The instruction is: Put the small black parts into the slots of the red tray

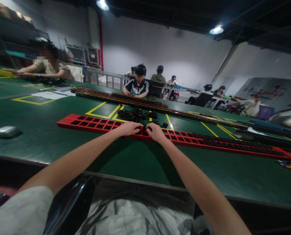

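A long red frame (91, 125) with two rows of square openings lies across the green table before me. My left hand (130, 128) and my right hand (155, 131) meet over its middle, fingers curled and nearly touching. Between the fingertips shows a small black part (144, 127), partly hidden by both hands. Just behind the frame is a heap of black parts (133, 115), with a single black piece (165, 124) to the right. Toward the right, black pieces (223, 142) fill the frame's openings; on the left the openings look unfilled.
Long brown strips (121, 99) lie stacked beyond the heap. A silver rounded object (7, 131) rests at the left, papers (50, 95) behind it. Yellow tape marks the table (106, 156). Across it sits a person (137, 85); another person (54, 67) works at the left.
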Motion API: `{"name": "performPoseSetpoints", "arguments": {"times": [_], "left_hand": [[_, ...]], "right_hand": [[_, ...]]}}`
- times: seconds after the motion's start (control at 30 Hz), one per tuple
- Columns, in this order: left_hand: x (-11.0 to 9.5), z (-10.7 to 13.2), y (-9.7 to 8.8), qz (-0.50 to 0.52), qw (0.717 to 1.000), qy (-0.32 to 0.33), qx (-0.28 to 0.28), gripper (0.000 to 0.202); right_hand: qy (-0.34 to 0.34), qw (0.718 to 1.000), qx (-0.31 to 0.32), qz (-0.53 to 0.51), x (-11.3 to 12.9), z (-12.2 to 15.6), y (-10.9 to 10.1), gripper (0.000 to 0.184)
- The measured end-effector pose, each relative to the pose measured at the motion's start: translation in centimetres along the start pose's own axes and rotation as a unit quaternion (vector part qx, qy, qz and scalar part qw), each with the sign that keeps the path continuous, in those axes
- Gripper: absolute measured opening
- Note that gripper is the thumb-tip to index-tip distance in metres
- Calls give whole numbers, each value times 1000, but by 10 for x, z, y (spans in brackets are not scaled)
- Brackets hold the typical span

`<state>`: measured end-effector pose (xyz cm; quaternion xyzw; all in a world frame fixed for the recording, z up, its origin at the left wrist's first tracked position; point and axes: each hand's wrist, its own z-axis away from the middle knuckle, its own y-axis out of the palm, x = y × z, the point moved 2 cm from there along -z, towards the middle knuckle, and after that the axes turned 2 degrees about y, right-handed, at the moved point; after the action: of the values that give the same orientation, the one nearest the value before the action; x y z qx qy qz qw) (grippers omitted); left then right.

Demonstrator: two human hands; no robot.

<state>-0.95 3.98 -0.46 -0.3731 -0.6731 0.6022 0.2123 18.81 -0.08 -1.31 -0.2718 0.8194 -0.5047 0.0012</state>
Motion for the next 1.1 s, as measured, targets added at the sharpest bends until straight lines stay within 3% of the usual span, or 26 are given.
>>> {"name": "performPoseSetpoints", "arguments": {"times": [1.1], "left_hand": [[1,0,1,0,1000,12,-8,46]], "right_hand": [[3,1000,4,-1,1,0,0,12]]}}
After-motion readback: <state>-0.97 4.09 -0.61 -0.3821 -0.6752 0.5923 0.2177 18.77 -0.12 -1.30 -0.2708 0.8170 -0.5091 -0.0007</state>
